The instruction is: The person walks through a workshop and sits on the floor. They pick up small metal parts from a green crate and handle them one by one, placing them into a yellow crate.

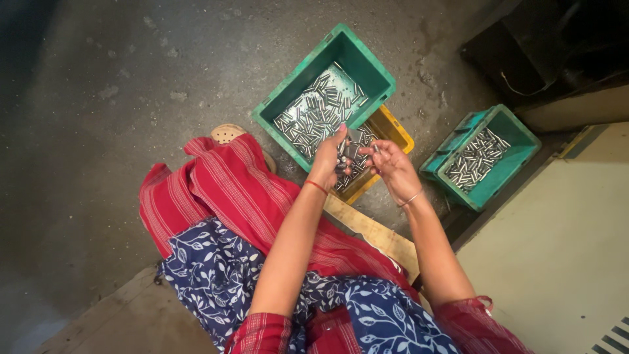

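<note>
stained concrete floor [131, 98]; left hand [327, 159] grips metal pins [343, 149], right hand [392, 165] half-open, over yellow crate [397, 132].

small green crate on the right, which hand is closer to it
Right. The right hand is just left of the small green crate, with a strip of floor between them. The left hand is farther left, over the large green crate.

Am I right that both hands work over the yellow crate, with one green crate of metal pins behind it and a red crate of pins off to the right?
Not quite. In the head view the crate on the right is green, not red. The left hand and right hand do work over the yellow crate, with a green crate of metal pins behind.
</note>
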Available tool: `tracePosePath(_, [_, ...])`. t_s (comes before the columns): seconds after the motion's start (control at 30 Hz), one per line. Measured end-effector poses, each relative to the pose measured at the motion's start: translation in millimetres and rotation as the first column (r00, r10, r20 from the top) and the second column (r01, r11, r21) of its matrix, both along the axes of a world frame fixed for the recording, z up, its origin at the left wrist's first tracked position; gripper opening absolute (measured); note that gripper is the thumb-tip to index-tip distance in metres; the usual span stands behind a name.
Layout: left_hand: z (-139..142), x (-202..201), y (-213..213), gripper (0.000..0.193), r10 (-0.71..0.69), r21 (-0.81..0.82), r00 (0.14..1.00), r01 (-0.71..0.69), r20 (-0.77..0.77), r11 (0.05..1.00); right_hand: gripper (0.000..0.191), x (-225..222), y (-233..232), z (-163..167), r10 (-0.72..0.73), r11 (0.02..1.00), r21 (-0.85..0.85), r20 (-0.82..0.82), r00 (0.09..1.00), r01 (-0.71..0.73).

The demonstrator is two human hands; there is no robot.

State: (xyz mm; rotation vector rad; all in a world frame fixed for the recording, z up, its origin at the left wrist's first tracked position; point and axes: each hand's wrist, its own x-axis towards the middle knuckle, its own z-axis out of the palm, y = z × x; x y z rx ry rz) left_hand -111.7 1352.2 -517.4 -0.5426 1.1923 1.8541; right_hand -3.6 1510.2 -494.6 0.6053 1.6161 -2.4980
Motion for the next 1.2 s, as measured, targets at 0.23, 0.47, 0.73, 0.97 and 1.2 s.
tracePosePath(0.23, [5.5, -0.8, 0.4, 0.044, -0.027, 0.031, 1.000, 0.027, -0.003, 0.999, 0.021, -10.3, -10.5, 4.3, -0.050, 0.996, 0.069, -0.004, 0.999, 0.051])
tracePosePath(0.47, [9.0, 0.2, 0.9, 0.043, -0.024, 0.088, 1.000, 0.024, 0.005, 0.996, 0.017, -13.0, -15.1, 5.7, -0.025, 0.997, -0.078, 0.000, 1.000, 0.025])
tracePosePath(0.73, [5.9, 9.3, 6.5, 0.043, -0.006, 0.021, 1.000, 0.006, -0.029, 1.000, 0.014, -12.7, -24.9, -10.7, -0.111, 0.986, 0.130, 0.049, 0.993, 0.104])
tracePosePath(0.97, [-2.7, -0.6, 0.3, 0.045, 0.207, -0.007, 0.978, -0.207, -0.005, 0.978, 0.021, 10.2, -15.9, 8.8, -0.084, 0.939, 0.336, 0.003, 0.997, 0.078])
tracePosePath(1.2, [0.3, 2.9, -2.5, 0.044, 0.129, 0.105, 0.991, -0.132, 0.038, 0.986, 0.061, 5.8, -0.3, 23.1, -0.129, 0.960, 0.242, -0.054, 0.990, 0.138])
